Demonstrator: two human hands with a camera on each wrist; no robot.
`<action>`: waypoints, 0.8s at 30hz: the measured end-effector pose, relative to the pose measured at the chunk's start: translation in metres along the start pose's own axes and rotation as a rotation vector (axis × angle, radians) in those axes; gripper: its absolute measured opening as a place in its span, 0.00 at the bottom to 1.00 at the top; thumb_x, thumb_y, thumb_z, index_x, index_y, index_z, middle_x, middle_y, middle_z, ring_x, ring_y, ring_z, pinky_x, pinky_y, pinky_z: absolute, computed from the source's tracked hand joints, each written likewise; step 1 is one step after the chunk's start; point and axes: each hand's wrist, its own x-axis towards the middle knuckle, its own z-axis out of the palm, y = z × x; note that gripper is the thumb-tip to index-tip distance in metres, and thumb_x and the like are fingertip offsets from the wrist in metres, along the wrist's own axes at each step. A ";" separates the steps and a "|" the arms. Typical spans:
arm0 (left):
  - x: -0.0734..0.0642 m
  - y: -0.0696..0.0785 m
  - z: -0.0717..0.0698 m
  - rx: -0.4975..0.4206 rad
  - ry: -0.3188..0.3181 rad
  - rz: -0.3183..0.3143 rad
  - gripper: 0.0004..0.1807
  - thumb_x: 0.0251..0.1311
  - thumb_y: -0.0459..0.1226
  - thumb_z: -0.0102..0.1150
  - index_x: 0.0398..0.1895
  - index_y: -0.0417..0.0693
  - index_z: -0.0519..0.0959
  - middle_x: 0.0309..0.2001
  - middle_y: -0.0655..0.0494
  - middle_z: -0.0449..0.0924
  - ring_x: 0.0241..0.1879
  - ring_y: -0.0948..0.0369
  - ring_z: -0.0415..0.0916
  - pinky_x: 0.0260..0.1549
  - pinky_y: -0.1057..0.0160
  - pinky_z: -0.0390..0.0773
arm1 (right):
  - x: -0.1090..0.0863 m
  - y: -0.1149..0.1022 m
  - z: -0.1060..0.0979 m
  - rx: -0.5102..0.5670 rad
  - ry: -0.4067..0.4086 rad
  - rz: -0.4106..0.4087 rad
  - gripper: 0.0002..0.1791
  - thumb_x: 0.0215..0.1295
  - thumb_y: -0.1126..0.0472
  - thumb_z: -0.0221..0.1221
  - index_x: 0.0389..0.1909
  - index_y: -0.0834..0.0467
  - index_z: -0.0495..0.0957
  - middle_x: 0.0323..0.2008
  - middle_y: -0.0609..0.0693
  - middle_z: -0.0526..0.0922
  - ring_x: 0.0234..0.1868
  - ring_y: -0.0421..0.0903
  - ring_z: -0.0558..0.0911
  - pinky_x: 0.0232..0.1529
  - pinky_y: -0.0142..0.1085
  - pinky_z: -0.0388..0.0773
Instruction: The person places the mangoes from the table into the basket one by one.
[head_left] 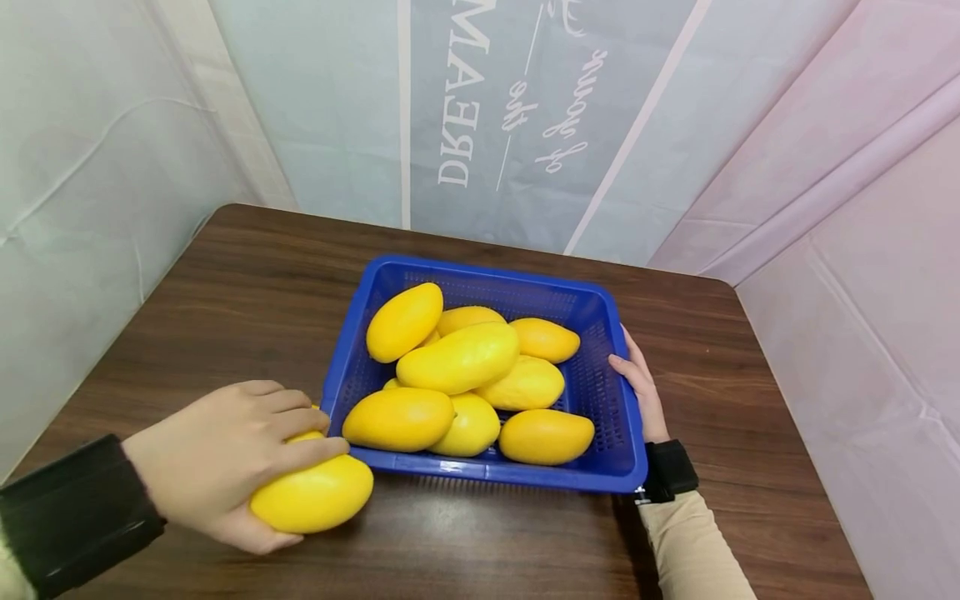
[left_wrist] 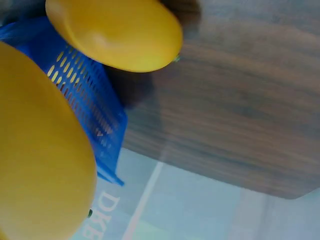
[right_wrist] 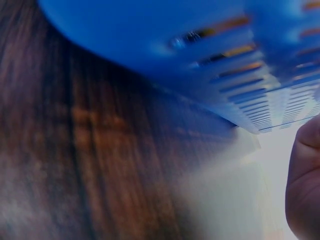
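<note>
A blue plastic basket (head_left: 487, 471) with slotted walls holds several yellow mangoes (head_left: 457, 358), piled over one another. To its left, near the front corner, my left hand (head_left: 240, 454) grips a mango (head_left: 318, 496) from above, thumb below it and fingers over it. More yellow shows between and beyond those fingers. The left wrist view has one mango (left_wrist: 40, 150) close to the camera and another mango (left_wrist: 120, 32) beside the basket wall (left_wrist: 95, 105). My right hand (head_left: 641, 387) holds the basket's right rim, thumb over the edge; its other fingers are mostly hidden.
The basket is on or just over a dark brown wooden table (head_left: 225, 300); the frames do not settle which. Behind the table hangs a grey-blue cloth (head_left: 480, 108) with white lettering. Pale sheets (head_left: 870, 275) close off both sides.
</note>
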 end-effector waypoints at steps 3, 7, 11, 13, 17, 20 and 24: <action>0.008 -0.001 0.000 -0.005 -0.003 0.027 0.34 0.46 0.71 0.60 0.49 0.61 0.81 0.39 0.67 0.81 0.38 0.63 0.76 0.37 0.58 0.80 | 0.001 0.000 0.001 -0.012 -0.006 -0.002 0.31 0.80 0.55 0.37 0.79 0.42 0.42 0.77 0.53 0.49 0.64 0.43 0.73 0.58 0.35 0.78; 0.019 -0.001 0.001 -0.009 -0.010 0.058 0.34 0.45 0.70 0.61 0.49 0.60 0.81 0.37 0.66 0.80 0.37 0.64 0.76 0.37 0.59 0.80 | 0.001 0.000 0.002 -0.026 -0.015 -0.009 0.31 0.80 0.56 0.36 0.80 0.42 0.41 0.77 0.54 0.48 0.64 0.43 0.73 0.58 0.36 0.78; 0.030 -0.003 0.001 0.016 -0.021 0.088 0.34 0.48 0.71 0.57 0.49 0.60 0.81 0.37 0.64 0.81 0.36 0.62 0.75 0.36 0.60 0.79 | 0.001 -0.001 0.002 -0.017 -0.013 -0.010 0.31 0.80 0.56 0.36 0.79 0.42 0.41 0.77 0.54 0.48 0.63 0.43 0.74 0.58 0.37 0.78; 0.035 -0.003 0.001 0.027 -0.021 0.105 0.34 0.48 0.71 0.56 0.49 0.60 0.81 0.37 0.63 0.80 0.36 0.62 0.75 0.36 0.60 0.78 | 0.001 -0.001 0.002 -0.008 -0.013 -0.010 0.31 0.80 0.56 0.37 0.79 0.42 0.42 0.77 0.54 0.48 0.63 0.43 0.74 0.58 0.37 0.78; 0.048 -0.004 0.001 0.032 -0.031 0.135 0.34 0.48 0.71 0.56 0.49 0.61 0.80 0.37 0.63 0.79 0.35 0.62 0.72 0.35 0.62 0.76 | 0.002 -0.001 0.002 -0.005 -0.015 -0.011 0.31 0.80 0.56 0.37 0.79 0.42 0.41 0.77 0.54 0.48 0.63 0.43 0.74 0.58 0.36 0.78; 0.058 -0.005 0.000 0.035 -0.064 0.153 0.34 0.49 0.71 0.55 0.51 0.61 0.79 0.38 0.63 0.80 0.37 0.62 0.73 0.37 0.62 0.76 | 0.002 -0.001 0.001 -0.008 -0.014 -0.012 0.31 0.80 0.56 0.37 0.79 0.42 0.41 0.77 0.54 0.48 0.63 0.43 0.74 0.58 0.36 0.78; 0.073 -0.006 -0.001 0.042 -0.114 0.175 0.35 0.52 0.71 0.51 0.55 0.61 0.78 0.41 0.62 0.81 0.41 0.60 0.75 0.40 0.60 0.76 | 0.000 -0.001 0.000 0.001 -0.007 -0.007 0.31 0.80 0.56 0.37 0.79 0.42 0.41 0.77 0.53 0.47 0.63 0.42 0.74 0.58 0.36 0.78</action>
